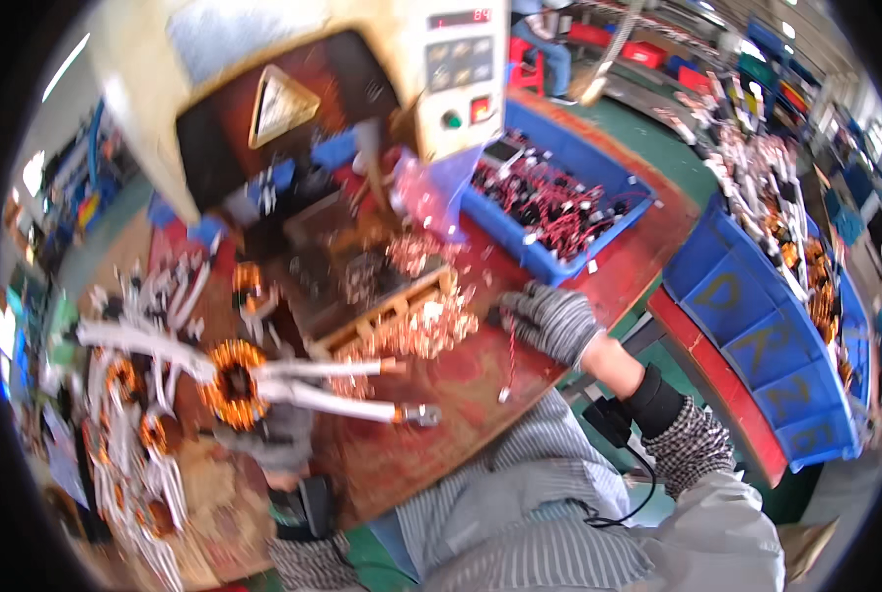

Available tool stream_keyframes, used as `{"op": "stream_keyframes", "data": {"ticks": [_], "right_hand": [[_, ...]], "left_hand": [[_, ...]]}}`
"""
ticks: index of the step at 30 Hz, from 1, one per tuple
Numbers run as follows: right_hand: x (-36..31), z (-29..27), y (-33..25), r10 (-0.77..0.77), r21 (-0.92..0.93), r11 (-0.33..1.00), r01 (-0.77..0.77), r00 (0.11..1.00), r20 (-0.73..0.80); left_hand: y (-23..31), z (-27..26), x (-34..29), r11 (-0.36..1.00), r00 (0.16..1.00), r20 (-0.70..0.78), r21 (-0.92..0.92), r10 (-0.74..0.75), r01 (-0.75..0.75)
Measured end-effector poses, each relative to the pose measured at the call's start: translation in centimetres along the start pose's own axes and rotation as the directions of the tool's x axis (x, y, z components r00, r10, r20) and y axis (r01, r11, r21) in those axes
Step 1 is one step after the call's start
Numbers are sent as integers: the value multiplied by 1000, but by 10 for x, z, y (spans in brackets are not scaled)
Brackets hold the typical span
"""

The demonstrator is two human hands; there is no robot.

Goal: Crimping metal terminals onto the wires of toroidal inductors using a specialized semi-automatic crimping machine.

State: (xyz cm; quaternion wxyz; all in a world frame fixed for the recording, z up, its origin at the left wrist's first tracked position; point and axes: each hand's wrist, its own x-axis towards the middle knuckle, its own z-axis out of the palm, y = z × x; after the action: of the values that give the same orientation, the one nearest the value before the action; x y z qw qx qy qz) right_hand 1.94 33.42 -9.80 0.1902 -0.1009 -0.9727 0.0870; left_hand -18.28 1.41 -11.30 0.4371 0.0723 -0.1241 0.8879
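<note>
Below the machine, my left hand (275, 439), in a grey glove, is closed on a copper-wound toroidal coil (234, 385). The coil hides most of its fingers. White-sleeved leads stick out from the coil to both sides, and one lead at the right ends in a metal terminal (421, 415). Over the red table, my right hand (551, 322), in a striped grey glove, has its fingers closed at the top of a thin red-and-black wire (511, 357). A small white connector (504, 395) is at the wire's lower end.
A pale machine (461, 109) with buttons stands behind a heap of copper scraps (421, 331). More coils with white leads (155, 434) lie at left. A blue bin (584, 259) holds red-and-black wires; a larger blue crate (757, 345) of coils stands at right.
</note>
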Motion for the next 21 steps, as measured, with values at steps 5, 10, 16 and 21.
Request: {"op": "stream_keyframes", "data": {"ticks": [5,10,16,21], "right_hand": [[7,4,-6,133,-62,990,-127,986,96],[9,9,-8,-178,117,979,168,980,85],[10,12,-13,-265,414,880,233,964,20],[1,0,-68,21,927,353,-125,992,126]], "left_hand": [[-7,-14,14,676,980,92,713,174,-187],[-12,2,0,617,988,12,780,151,-104],[-6,-9,-6,622,954,17,755,298,-208],[-9,-7,-2,674,953,-8,709,303,-208]]}}
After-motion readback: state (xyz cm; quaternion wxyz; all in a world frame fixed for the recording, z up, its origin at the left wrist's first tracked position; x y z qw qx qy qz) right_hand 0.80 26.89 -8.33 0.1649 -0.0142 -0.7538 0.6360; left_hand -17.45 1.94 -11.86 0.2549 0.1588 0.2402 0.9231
